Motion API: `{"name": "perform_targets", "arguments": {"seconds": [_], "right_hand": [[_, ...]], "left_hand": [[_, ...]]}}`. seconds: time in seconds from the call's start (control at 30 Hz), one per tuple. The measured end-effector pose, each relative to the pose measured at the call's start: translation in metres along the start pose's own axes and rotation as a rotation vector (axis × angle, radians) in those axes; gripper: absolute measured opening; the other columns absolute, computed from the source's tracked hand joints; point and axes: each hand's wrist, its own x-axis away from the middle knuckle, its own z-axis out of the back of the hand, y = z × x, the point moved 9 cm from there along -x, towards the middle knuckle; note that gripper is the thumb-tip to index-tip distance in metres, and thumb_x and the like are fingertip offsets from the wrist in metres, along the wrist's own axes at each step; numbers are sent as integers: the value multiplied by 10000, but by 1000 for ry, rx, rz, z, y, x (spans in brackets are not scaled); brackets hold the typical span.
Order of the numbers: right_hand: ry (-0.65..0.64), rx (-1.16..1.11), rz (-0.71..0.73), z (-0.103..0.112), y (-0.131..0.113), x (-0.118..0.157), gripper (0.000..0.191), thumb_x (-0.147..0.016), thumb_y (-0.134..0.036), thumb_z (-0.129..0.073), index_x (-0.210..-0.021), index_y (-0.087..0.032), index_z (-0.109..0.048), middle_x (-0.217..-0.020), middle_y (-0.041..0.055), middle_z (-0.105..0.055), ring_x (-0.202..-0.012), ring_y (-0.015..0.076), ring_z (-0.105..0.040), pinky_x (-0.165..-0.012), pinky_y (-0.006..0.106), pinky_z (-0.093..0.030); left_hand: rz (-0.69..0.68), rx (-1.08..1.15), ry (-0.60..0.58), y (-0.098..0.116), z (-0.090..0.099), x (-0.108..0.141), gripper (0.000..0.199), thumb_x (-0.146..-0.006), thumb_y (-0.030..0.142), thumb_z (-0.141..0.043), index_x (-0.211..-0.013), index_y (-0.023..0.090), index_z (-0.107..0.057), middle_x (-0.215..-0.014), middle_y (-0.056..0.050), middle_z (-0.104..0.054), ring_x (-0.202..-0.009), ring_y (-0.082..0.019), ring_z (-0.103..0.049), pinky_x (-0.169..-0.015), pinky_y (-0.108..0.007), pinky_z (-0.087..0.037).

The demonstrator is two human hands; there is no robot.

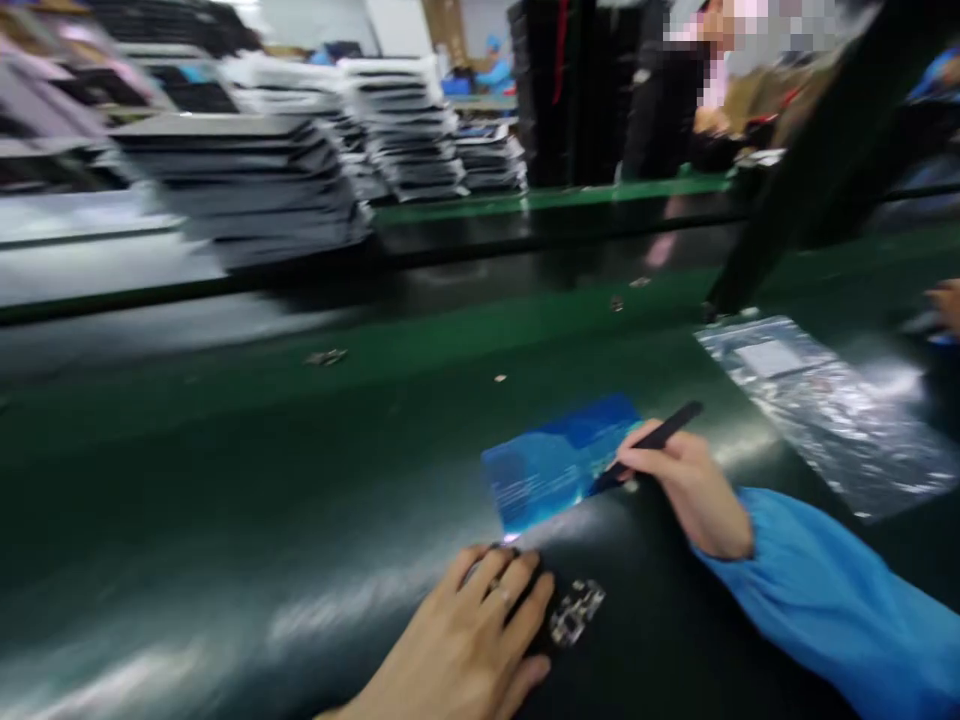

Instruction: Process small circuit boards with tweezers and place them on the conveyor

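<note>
My right hand, in a blue sleeve, grips black tweezers like a pen. Their tips point down at the right end of a blue translucent sheet, which lies flat on the green table and bears rows of small marks. Palm down near the sheet's front edge rests my left hand, its fingers bent and slightly apart. What lies under those fingertips, if anything, is hidden. Just right of them is a small cluster of metallic parts, too blurred to name.
A clear zip bag with a white label lies to the right. Small loose bits dot the table. Stacked dark flat items stand on a shelf behind. A dark slanted post rises at the right, near another person's hand.
</note>
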Motion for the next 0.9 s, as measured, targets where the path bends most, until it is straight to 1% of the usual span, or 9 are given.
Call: {"name": "perform_targets", "arguments": {"seconds": [0.1,0.23,0.4,0.5,0.6,0.67,0.73,0.8,0.9], "right_hand": [[2,67,14,3,-6,3,173,-631,-299,-742,-666,-159,-647,-670,2,-586,-671,125,-531,-650,222,-393],[16,139,31,1,-12,8,163,-639,-328,-735,-663,-183,-666,-727,13,-583,-706,144,-549,-655,229,-434],[-7,209,69,-6,-18,10,137,-638,-319,-731,-654,-193,-680,-739,33,-583,-704,164,-558,-621,244,-461],[-50,252,83,-13,-21,9,139,-660,-323,-718,-664,-188,-684,-746,44,-583,-686,168,-556,-594,251,-462],[-81,296,105,-20,-23,7,148,-680,-324,-708,-650,-181,-684,-771,47,-586,-722,170,-555,-596,241,-454],[-108,334,138,-26,-25,3,152,-693,-324,-704,-648,-181,-682,-779,44,-592,-749,168,-554,-625,237,-451],[-144,360,159,-34,-26,-3,149,-702,-325,-703,-664,-183,-679,-783,39,-601,-763,170,-560,-652,243,-451],[-173,389,170,-43,-24,-12,146,-710,-326,-702,-691,-184,-671,-771,32,-606,-760,173,-568,-662,253,-448],[-181,448,232,-56,-24,-28,154,-717,-326,-700,-724,-179,-655,-754,24,-612,-744,174,-570,-652,262,-432]], "left_hand": [[30,-19,-30,3,8,-6,306,-871,414,-427,-1018,194,-581,-1036,1,-586,-933,-155,-489,-871,-303,-310],[11,-20,-17,18,3,-10,355,-839,457,-482,-977,146,-582,-1002,-31,-582,-933,-191,-493,-888,-350,-317],[-27,27,66,28,-4,-13,168,-822,234,-527,-924,116,-588,-896,-40,-576,-785,-165,-511,-847,-371,-360],[-25,44,31,22,1,-11,146,-820,172,-493,-905,116,-598,-836,-33,-565,-728,-147,-506,-813,-356,-383],[-36,17,-63,14,7,-7,191,-832,152,-443,-938,129,-600,-872,-35,-573,-763,-154,-520,-839,-366,-376],[-5,-14,-53,6,14,-7,199,-847,202,-447,-957,131,-598,-910,-39,-579,-802,-166,-523,-859,-370,-360],[35,-50,14,-5,20,-12,215,-853,260,-464,-960,128,-595,-948,-43,-579,-836,-175,-519,-872,-365,-347],[64,-104,46,-16,18,-20,235,-847,266,-476,-995,119,-582,-1014,-59,-568,-887,-189,-514,-892,-368,-338],[71,-208,18,-31,3,-33,294,-841,201,-451,-1098,87,-537,-1131,-112,-530,-971,-230,-507,-902,-401,-344]]}}
